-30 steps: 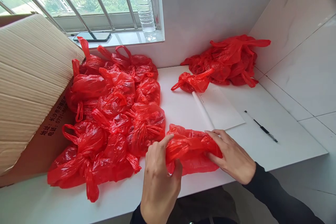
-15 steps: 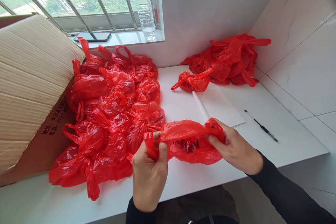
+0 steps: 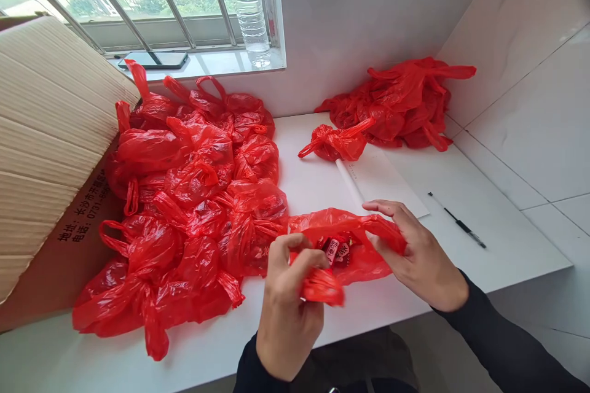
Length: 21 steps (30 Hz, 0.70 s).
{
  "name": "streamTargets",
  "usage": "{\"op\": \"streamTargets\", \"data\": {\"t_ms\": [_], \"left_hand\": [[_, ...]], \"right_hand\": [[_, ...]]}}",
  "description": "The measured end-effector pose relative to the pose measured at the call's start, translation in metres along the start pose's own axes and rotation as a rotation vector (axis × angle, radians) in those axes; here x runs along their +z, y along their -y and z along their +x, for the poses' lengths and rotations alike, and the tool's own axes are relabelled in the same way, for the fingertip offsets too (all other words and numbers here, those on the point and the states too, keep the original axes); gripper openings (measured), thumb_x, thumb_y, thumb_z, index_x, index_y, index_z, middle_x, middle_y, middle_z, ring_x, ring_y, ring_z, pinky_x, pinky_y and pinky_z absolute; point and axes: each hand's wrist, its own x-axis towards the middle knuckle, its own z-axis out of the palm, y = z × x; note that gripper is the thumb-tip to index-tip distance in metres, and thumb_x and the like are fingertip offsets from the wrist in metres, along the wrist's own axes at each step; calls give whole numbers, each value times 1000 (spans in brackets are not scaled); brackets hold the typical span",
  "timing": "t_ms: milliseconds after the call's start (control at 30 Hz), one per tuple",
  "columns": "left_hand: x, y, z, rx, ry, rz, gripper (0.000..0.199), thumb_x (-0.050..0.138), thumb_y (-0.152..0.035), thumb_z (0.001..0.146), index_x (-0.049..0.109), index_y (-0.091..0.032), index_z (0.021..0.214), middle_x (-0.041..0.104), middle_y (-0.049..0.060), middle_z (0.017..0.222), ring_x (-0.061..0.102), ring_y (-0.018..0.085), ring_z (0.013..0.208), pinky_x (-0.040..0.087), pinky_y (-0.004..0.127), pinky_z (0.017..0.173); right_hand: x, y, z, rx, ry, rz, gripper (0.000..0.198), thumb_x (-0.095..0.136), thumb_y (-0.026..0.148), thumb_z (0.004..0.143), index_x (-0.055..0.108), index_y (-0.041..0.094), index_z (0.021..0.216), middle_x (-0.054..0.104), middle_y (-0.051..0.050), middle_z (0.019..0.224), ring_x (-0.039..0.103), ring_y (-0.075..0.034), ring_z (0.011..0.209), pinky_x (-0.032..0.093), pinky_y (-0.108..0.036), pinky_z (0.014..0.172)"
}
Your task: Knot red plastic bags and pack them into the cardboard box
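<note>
White counter point(image 3: 502, 258): near its front edge, the left hand point(image 3: 288, 295) pinches the open bag point(image 3: 362, 270) by its bunched left side; the right hand point(image 3: 419, 258) curves round the right, firmness unclear. Tied bags point(image 3: 198, 187) lie left.

The left is blocked by massed red bags point(image 3: 198, 187) and the cardboard box point(image 3: 50, 116). Right of those bags, a tabletop strip point(image 3: 302, 178) is left open, though its near end is obstructed by the held bag point(image 3: 364, 265). Behind the small knotted bag point(image 3: 338, 142), any gap before the far-right heap point(image 3: 401, 107) can hardly be discerned.
</note>
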Motion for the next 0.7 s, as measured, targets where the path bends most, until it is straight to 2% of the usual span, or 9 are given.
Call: {"op": "streamTargets", "data": {"t_ms": [67, 100, 200, 300, 367, 433, 533, 600, 700], "left_hand": [[9, 5, -1, 113, 113, 221, 43, 50, 4, 80, 69, -25, 106, 48, 12, 139, 46, 34, 132, 44, 54, 106], [14, 9, -2, 121, 152, 327, 48, 51, 5, 78, 69, -24, 112, 42, 14, 148, 35, 38, 142, 36, 61, 112], [22, 16, -3, 55, 191, 539, 54, 54, 0, 78, 64, -17, 128, 34, 19, 158, 15, 43, 152, 20, 69, 120], [23, 13, -4, 58, 165, 585, 59, 55, -2, 82, 59, -21, 137, 29, 18, 162, 8, 41, 154, 21, 68, 120], [23, 9, -5, 97, 194, 569, 56, 56, -4, 83, 61, -25, 134, 26, 15, 164, 8, 39, 154, 21, 67, 121], [24, 7, -7, 92, 214, 572, 52, 55, -3, 83, 63, -22, 131, 30, 16, 162, 10, 39, 154, 20, 67, 121], [22, 8, -9, 28, 132, 529, 52, 51, 1, 84, 61, -18, 132, 34, 18, 160, 12, 39, 154, 23, 69, 119], [15, 7, -10, 3, 43, 368, 45, 48, -1, 90, 61, -22, 128, 37, 14, 158, 20, 35, 153, 30, 65, 118], [-1, -4, -11, -49, -76, 47, 29, 44, -10, 99, 61, -27, 116, 52, 8, 146, 39, 26, 144, 40, 56, 114]], "right_hand": [[-1, 3, -1, -48, -19, 13, 28, 52, 31, 99, 54, 29, 127, 59, -3, 129, 54, -18, 124, 44, -33, 106], [-1, 4, -1, -50, -22, 24, 25, 51, 30, 100, 56, 28, 124, 61, -2, 125, 56, -17, 120, 45, -32, 103], [-1, 5, 0, 1, -6, 60, 17, 50, 31, 101, 61, 28, 114, 66, 0, 112, 62, -16, 107, 50, -29, 91], [0, 6, -1, 21, 7, 94, 14, 54, 32, 100, 63, 28, 109, 67, 0, 110, 63, -16, 103, 50, -29, 86], [0, 7, -2, 16, -9, 110, 13, 53, 31, 100, 63, 27, 108, 67, 0, 109, 63, -16, 101, 51, -29, 84], [0, 9, -2, 23, -30, 124, 13, 52, 31, 101, 64, 27, 106, 66, -1, 107, 63, -17, 100, 51, -29, 83], [0, 8, -2, 39, -43, 141, 14, 52, 31, 101, 65, 27, 105, 66, -2, 109, 63, -17, 102, 51, -30, 85], [-2, 7, -2, 41, -52, 140, 16, 53, 32, 101, 67, 28, 108, 65, -2, 112, 62, -18, 106, 50, -31, 89], [-7, 8, -3, 56, -98, 129, 19, 55, 36, 100, 71, 32, 109, 61, -2, 116, 59, -19, 113, 49, -32, 92]]}}
